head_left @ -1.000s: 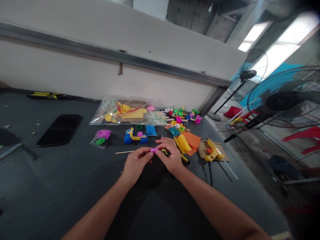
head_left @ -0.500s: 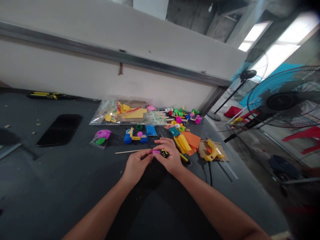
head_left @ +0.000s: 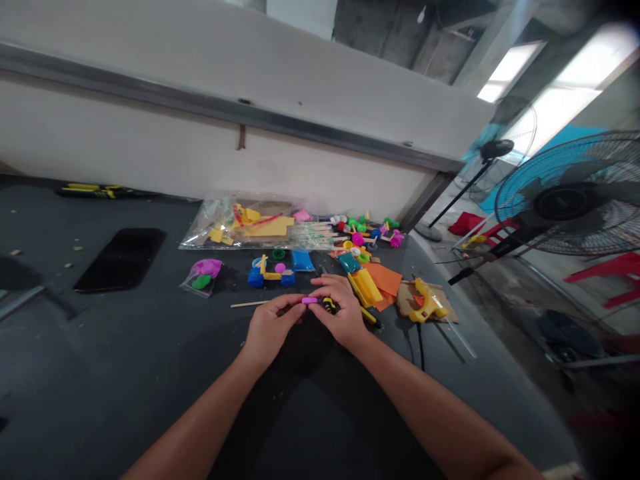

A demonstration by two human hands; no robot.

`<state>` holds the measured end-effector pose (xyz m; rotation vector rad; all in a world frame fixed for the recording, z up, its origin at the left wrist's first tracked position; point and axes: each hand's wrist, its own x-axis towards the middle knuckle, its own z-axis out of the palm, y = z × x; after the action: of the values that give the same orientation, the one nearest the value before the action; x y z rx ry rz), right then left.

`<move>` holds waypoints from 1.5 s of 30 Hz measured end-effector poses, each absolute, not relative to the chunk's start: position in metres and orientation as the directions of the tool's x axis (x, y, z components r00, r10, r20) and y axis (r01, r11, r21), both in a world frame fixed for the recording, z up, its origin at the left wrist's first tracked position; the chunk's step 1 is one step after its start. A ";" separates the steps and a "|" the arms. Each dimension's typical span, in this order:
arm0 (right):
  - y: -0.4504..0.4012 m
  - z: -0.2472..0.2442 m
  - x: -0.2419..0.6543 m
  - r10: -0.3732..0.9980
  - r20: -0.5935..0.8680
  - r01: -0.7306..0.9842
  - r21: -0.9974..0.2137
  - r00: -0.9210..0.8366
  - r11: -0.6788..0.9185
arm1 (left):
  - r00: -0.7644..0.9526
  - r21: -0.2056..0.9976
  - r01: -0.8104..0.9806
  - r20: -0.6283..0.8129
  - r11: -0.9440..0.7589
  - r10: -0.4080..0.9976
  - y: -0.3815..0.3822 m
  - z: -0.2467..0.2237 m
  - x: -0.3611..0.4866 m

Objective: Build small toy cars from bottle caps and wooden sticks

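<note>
A small piece of purple modelling clay (head_left: 309, 301) is pinched between the fingertips of my left hand (head_left: 274, 323) and my right hand (head_left: 341, 312). Both hands are closed on it, just above the dark table. Beyond them stands a small toy vehicle (head_left: 271, 274) with blue wheels, a yellow upright part and a purple ball on it. A thin wooden stick (head_left: 249, 305) lies partly hidden behind my left hand. Under and beside my right hand shows a black-and-yellow tool handle (head_left: 329, 305), most of it covered.
To the left lie a black phone (head_left: 120, 260) and a plastic bag of purple and green clay (head_left: 203, 277). A clear bag of yellow pieces (head_left: 245, 223) is at the back. Rightward are orange sheets (head_left: 386, 283) and a yellow glue gun (head_left: 427, 301) with its cord.
The purple clay shows longer and flatter between my fingertips, and it has shifted slightly left and up. My hands have barely moved; the things on the table are unchanged.
</note>
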<state>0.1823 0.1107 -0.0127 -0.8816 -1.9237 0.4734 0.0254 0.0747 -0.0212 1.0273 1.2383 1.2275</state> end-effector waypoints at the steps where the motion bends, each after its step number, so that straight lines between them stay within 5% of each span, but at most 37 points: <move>1: 0.111 -0.013 0.182 0.740 0.600 0.391 -0.629 -0.304 0.671 | -0.067 0.983 -0.142 -0.127 0.117 0.990 0.074 -0.021 0.026; 28: 0.111 -0.012 0.186 0.756 0.562 0.384 -0.652 -0.334 0.654 | -0.035 0.985 -0.136 -0.108 0.102 0.994 0.074 -0.017 0.024; 45: 0.109 -0.012 0.184 0.726 0.584 0.414 -0.597 -0.363 0.688 | 0.000 0.939 -0.270 -0.220 0.212 0.975 0.074 -0.012 0.024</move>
<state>0.1840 0.1085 -0.0122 -0.8775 -2.0028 0.4404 0.0237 0.0742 -0.0124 0.8370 1.1254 1.1852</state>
